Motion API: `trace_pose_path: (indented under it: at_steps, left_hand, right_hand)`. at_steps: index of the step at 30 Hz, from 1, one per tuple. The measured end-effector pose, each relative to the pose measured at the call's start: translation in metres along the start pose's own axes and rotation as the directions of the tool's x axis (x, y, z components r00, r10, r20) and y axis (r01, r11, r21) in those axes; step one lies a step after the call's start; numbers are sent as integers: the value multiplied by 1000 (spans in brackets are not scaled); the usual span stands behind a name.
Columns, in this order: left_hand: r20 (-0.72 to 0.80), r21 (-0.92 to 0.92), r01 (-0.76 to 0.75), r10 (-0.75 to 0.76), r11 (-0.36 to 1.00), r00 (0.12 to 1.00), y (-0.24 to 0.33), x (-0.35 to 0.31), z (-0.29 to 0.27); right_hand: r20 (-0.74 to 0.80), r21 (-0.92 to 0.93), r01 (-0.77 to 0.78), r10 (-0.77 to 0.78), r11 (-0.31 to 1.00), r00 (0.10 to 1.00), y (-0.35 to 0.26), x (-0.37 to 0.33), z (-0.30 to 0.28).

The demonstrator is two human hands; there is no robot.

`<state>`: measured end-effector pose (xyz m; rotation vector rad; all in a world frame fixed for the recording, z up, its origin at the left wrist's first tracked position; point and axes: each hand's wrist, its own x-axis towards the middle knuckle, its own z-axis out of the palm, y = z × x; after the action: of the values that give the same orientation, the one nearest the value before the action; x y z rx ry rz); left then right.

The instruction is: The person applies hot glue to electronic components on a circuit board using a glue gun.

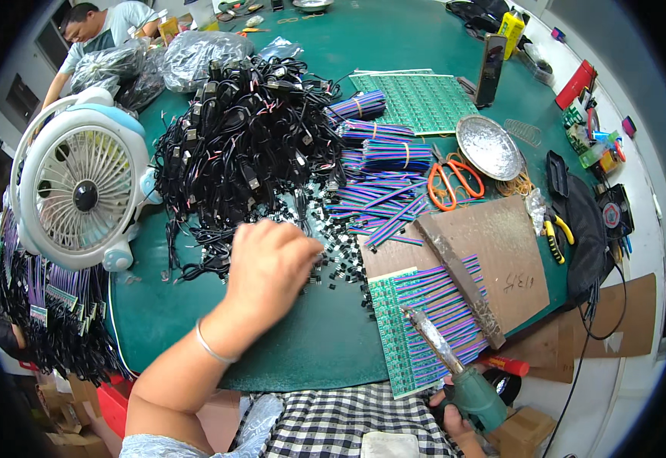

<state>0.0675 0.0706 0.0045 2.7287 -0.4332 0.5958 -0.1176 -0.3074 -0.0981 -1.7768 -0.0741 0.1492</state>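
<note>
My left hand, with a bangle on its wrist, is over a scatter of small black-and-white connectors. Its fingers curl downward and together; whatever they pinch is hidden behind the hand. At the lower right, my right hand grips a green soldering iron, its metal tip pointing up and left over a green circuit board panel. Rows of purple-blue ribbon wires lead right from that panel, and a metal bar lies across them on a brown board.
A heap of black USB cables stands behind my left hand, beside a white fan. Wire bundles, orange-handled scissors, a metal dish, more green panels and a phone lie beyond. Across the table sits another person.
</note>
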Motion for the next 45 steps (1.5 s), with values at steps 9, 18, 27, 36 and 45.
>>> trace_pose_path:
  at_steps: [9,18,27,36,45]
  left_hand:
    - [33,-84,-84,87,993,996,-13,4,3]
    - [144,-496,-30,116,868,983,63,-36,11]
    - [107,-419,-100,158,902,982,67,-37,16]
    - [92,-420,-106,159,901,983,66,-38,20]
    - [103,-405,-105,160,908,982,68,-40,24]
  right_hand:
    - [-99,167,12,4,986,995,-27,12,17]
    - [41,408,-44,30,912,999,-44,16,17]
    - [108,269,-72,44,960,993,-42,9,11]
    - [46,3,-25,24,1000,999,-50,17,17]
    - [18,-25,-47,48,999,999,-46,16,19]
